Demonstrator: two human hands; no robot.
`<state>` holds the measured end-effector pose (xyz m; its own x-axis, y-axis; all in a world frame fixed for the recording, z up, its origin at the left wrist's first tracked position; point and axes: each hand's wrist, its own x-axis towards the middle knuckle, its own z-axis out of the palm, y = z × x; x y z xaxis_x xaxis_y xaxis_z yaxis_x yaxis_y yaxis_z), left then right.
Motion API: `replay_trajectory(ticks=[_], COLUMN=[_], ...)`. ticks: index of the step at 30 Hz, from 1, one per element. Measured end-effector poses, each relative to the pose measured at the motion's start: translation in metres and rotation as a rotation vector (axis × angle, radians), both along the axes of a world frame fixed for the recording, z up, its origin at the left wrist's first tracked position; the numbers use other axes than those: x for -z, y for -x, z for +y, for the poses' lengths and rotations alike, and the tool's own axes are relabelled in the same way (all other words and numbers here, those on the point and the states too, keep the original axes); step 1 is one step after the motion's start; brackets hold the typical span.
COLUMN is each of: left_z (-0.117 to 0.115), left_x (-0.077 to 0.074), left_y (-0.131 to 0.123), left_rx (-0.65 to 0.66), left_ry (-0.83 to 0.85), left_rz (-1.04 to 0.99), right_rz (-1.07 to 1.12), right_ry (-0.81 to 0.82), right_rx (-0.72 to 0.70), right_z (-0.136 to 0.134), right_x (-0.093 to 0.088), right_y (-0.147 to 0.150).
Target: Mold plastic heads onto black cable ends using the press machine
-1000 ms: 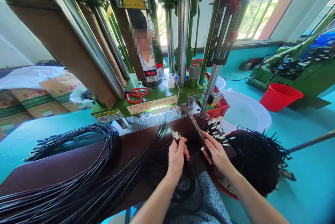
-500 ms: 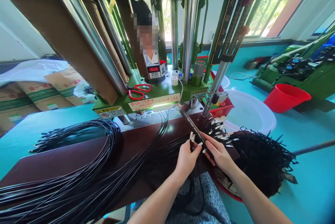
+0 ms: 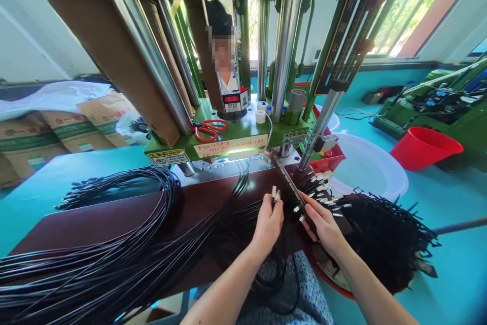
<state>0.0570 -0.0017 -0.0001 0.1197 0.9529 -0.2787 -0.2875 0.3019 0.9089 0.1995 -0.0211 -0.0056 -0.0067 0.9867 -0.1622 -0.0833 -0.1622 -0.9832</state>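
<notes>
My left hand (image 3: 267, 224) is closed around a few cable ends, whose silvery metal plugs (image 3: 275, 193) stick up above the thumb and fingers. Black cable hangs below this hand toward my lap. In my right hand (image 3: 323, 223) is the near end of a long, narrow metal bar (image 3: 288, 180), which slants away toward the press. One or two bright plugs show beside the bar near my right fingers. More black cables with metal plugs (image 3: 321, 183) lie just beyond my right hand.
Black cables (image 3: 114, 259) spread across the brown board (image 3: 91, 221) on the left. Red-handled scissors (image 3: 210, 130) lie on the green press (image 3: 180, 142). To the right are a heap of black scrap pieces (image 3: 384, 244), a white basin (image 3: 395, 170) and a red bucket (image 3: 426, 147).
My left hand has drawn slightly left, away from the bar, with the plugs in it. My right hand keeps hold of the bar. The whole view has shifted a little.
</notes>
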Motion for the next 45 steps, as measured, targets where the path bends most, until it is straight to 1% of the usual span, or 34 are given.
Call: replay_trajectory(ticks=[1,3,6,10,15,17,19,21,23,24,27,32,34,36,41,45], left_z=[0.0,0.0,0.001,0.002,0.002,0.002,0.003,0.006,0.009,0.01,0.012,0.011,0.011,0.011,0.012,0.011], left_x=[0.0,0.0,-0.002,-0.002,0.001,0.002,0.001,-0.001,-0.003,-0.003,0.001,0.008,0.008,0.009,0.012,0.012], left_y=[0.0,-0.001,0.001,0.005,0.004,0.004,0.005,0.008,0.012,0.014,0.017,0.015,0.014,0.014,0.015,0.015], left_rx=[0.052,0.116,0.159,0.196,0.148,0.125,0.043,-0.095,-0.208,-0.234,-0.219,-0.109,-0.094,-0.098,-0.09,-0.112], left_ry=[0.018,0.069,0.122,0.111,0.134,0.101,-0.011,-0.143,-0.188,-0.177,-0.151,-0.294,-0.316,-0.308,-0.247,-0.256], left_rz=[0.013,0.018,-0.027,-0.059,-0.014,0.01,0.051,0.079,0.065,0.053,0.074,0.342,0.398,0.4,0.328,0.379], right_rz=[-0.006,-0.024,-0.048,-0.073,-0.243,-0.261,-0.209,-0.136,-0.082,-0.065,-0.049,-0.093,-0.111,-0.125,-0.148,-0.224], right_ry=[-0.001,-0.011,-0.019,-0.01,-0.055,-0.056,-0.05,-0.044,-0.035,-0.029,-0.011,-0.011,-0.022,-0.026,-0.01,-0.039], right_rx=[-0.016,-0.052,-0.103,-0.138,-0.192,-0.196,-0.169,-0.114,-0.065,-0.053,-0.078,-0.169,-0.185,-0.202,-0.248,-0.251], right_z=[0.0,0.0,0.003,0.005,0.001,0.0,0.0,0.0,0.001,0.001,0.001,0.001,0.001,0.002,0.003,0.001], right_x=[0.0,0.001,0.004,0.007,0.009,0.009,0.008,0.007,0.005,0.005,0.004,0.005,0.006,0.006,0.006,0.006], right_y=[0.0,-0.001,-0.004,-0.007,-0.004,-0.003,-0.002,-0.003,-0.003,-0.004,-0.004,-0.005,-0.006,-0.008,-0.01,-0.006])
